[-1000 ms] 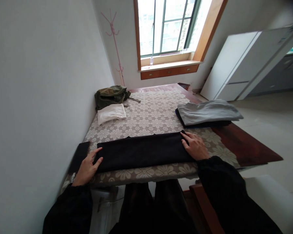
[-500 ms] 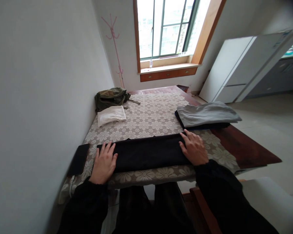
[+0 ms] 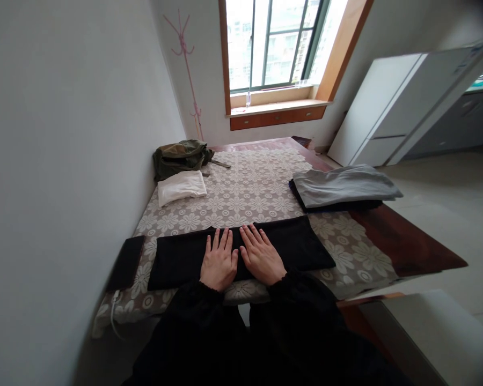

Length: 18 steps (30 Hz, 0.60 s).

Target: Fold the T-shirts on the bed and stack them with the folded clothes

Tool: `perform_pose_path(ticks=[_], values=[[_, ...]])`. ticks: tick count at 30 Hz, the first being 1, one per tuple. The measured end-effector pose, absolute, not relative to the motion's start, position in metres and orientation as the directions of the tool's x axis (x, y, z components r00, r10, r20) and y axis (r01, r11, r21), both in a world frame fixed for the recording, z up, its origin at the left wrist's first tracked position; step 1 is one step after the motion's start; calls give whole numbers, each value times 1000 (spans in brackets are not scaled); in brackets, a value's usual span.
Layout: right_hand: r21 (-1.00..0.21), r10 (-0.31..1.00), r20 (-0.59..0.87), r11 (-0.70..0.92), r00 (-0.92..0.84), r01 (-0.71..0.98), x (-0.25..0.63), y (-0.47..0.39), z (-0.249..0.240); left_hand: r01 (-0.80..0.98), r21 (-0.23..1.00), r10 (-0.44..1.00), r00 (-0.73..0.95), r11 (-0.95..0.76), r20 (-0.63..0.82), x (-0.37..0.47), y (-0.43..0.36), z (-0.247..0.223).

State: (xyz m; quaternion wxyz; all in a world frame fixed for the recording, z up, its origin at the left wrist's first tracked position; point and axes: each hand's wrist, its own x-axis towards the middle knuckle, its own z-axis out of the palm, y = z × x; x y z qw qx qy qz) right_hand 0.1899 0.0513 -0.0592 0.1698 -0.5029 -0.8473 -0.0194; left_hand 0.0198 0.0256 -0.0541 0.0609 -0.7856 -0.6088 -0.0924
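Note:
A black garment, folded into a long flat strip, lies along the near edge of the table; its exact kind cannot be told. My left hand rests flat on its middle, fingers stretched out and pointing away from me. Beside it, my right hand also lies flat on the black cloth, with its fingers extended. A small gap separates the two hands. Under the garment is a lace tablecloth with a flower pattern.
Folded grey clothing tops a dark pile at the right. A folded white cloth and a green backpack sit by the left wall. Near my left is a dark flat device with a white cable. A chair stands at the lower right.
Both hands have moved inward from the two ends of the black garment to its middle. The garment stays folded in place, and its ends are now uncovered.

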Motion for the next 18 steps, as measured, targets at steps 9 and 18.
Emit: perform_pose_path(ticks=[9,18], values=[[-102,894,272,394,-355,914,180,45,-58,971,54,957,221,-235,187,23,27,-51],[-100,887,262,417,-380,904,182,44,-57,976,76,964,187,-204,188,32,29,-52]])
